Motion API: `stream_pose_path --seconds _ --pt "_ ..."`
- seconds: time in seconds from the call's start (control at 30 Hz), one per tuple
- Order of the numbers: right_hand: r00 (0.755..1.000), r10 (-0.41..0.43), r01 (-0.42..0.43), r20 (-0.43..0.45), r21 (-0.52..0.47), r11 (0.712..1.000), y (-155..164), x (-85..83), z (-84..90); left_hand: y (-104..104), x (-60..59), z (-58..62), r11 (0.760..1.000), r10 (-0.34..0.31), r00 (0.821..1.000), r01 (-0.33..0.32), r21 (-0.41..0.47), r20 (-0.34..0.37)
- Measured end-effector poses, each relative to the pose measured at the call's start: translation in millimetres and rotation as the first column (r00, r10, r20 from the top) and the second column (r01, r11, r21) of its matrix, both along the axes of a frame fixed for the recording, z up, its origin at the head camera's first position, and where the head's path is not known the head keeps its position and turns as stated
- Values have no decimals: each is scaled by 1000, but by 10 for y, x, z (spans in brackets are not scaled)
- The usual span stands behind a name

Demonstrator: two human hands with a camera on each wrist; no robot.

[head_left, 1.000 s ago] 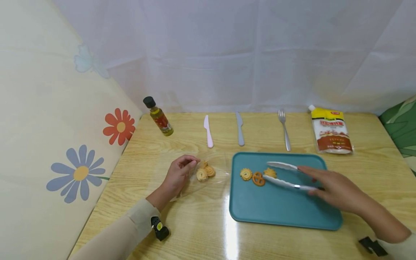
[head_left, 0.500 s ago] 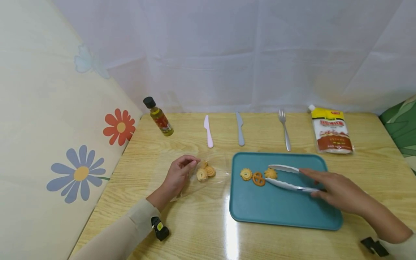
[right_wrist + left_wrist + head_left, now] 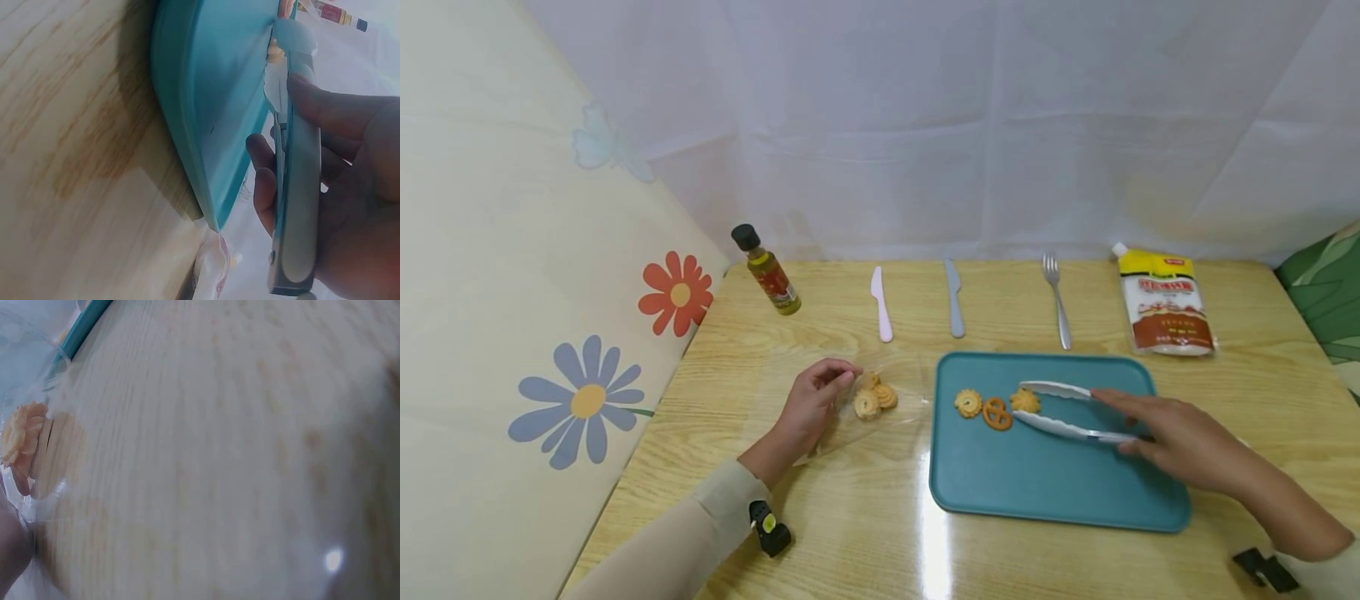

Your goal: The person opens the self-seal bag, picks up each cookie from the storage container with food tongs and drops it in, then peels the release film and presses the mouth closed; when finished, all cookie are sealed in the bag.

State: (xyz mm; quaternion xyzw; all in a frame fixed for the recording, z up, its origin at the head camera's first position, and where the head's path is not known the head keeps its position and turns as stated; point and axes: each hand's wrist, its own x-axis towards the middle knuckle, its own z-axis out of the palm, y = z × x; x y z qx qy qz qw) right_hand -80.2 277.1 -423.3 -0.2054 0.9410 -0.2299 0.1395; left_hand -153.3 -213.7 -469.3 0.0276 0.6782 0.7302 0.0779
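Head view shows the right grip [image 3: 1183,437] wrapped around the tongs [image 3: 1052,425], whose arms stand spread, tips at the far and near sides of a star-shaped cookie [image 3: 1026,402] on the tray [image 3: 1060,483], just right of a pretzel [image 3: 997,413]; whether the tips touch it is unclear. On the bench [image 3: 865,517] to the left, the left grip [image 3: 811,404] pinches a clear bag [image 3: 901,418] with piped cookies [image 3: 867,404] inside. The step in hand looks like handling the star-shaped cookie with the tongs; the next move likely calls for squeezing both tips evenly, or backing them off, without nudging the pretzel.
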Motion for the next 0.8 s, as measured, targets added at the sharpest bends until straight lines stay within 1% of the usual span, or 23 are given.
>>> stream_pose_path --seconds 0.2,0.57,0.8 --pt "1000 3 -4 13 8 1000 11 -14 9 0 2 -7 1000 0 1000 0 12 -8" --pt "999 -1 1 -33 -14 1000 -68 -55 70 10 15 5 1000 5 1000 -4 19 -11" --pt "998 16 -18 -60 -40 999 -197 -105 115 8 19 7 1000 0 1000 0 12 -4"
